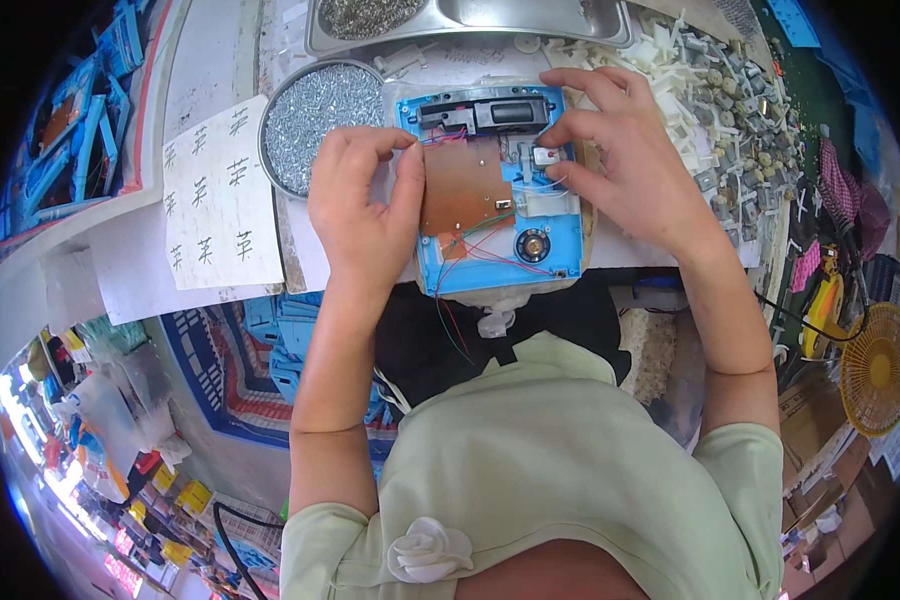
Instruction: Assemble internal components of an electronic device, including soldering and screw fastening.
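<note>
While pinching white bit [546, 156] with right hand [625, 150], probably seating it in blue casing [477, 274] between hands; can't tell grip of left hand [358, 190]. Needs careful aligning.

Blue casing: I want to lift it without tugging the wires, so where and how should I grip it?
Probably by both side walls, from left and right at once: the blue casing lies open side up, its sides are long and fairly straight, and loose wires trail over its near edge.
</note>
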